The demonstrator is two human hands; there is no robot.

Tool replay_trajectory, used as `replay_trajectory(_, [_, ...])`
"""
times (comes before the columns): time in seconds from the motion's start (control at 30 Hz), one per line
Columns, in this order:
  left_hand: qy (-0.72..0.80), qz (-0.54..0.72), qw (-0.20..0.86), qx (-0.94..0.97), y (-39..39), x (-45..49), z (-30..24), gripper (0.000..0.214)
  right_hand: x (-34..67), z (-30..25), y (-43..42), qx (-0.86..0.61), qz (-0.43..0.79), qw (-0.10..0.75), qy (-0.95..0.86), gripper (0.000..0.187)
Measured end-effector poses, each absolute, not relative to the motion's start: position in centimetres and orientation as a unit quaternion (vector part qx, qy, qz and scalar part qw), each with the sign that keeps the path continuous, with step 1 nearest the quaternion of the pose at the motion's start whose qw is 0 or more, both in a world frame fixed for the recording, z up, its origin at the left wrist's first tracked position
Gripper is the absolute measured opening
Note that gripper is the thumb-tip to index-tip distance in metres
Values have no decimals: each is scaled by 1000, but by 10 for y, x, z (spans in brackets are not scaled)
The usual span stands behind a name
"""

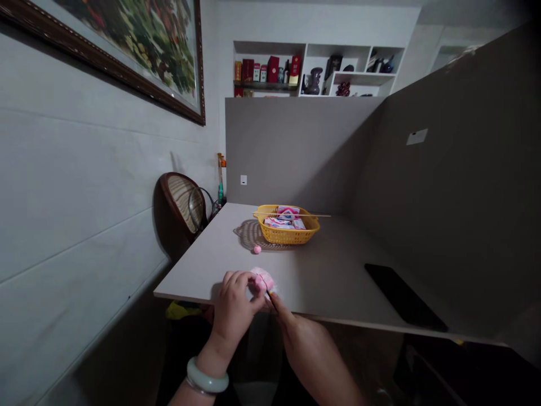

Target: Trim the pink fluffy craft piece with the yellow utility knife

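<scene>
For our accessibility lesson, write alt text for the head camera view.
A left hand wearing a pale green bangle and a right hand hold a pink-and-white lump and thin stick at a pale grey table. Beyond them lie a small pink ball and a yellow plastic basket of pink packets.

A pale grey panelled wall [71, 186] runs along the left side, and a large painting in a dark carved wooden frame [114, 48] hangs tilted in view above it. A round-backed dark wooden chair with a woven panel [180, 208] stands at the far left corner of the pale grey desk [203, 256]. Taupe partitions enclose the desk's far edge [291, 152] and right side [426, 197], with a small white socket plate [243, 179] on the far one. Beyond them, white built-in shelves [350, 67] hold red boxes [273, 70] and a dark vase [313, 82]. The light is dim and soft.
</scene>
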State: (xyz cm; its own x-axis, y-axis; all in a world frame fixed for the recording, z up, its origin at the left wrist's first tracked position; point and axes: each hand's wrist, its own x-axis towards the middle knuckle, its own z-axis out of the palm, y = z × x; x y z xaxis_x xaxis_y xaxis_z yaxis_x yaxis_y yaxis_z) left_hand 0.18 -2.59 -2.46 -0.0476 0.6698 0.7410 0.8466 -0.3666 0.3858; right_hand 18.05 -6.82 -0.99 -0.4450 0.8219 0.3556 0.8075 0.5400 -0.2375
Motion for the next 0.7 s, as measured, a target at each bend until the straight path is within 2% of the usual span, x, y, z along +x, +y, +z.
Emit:
replay_trajectory(0.17, [-552,-465,103,-685,-28,3,-22,8,193,-12,-79,-488,-5,173,-855,62])
replay_trajectory(0.37, [-555,-465,109,-681,-25,1,-22,11,177,-6,-67,-469,-10,243,-849,62])
replay_trajectory(0.57, [-552,-461,103,-688,-27,0,-23,10,195,-9,-79,-493,-3,148,-858,62])
replay_trajectory(0.7, [-551,-460,97,-690,-27,1,-22,10,182,-4,-71,-488,-23,209,-847,63])
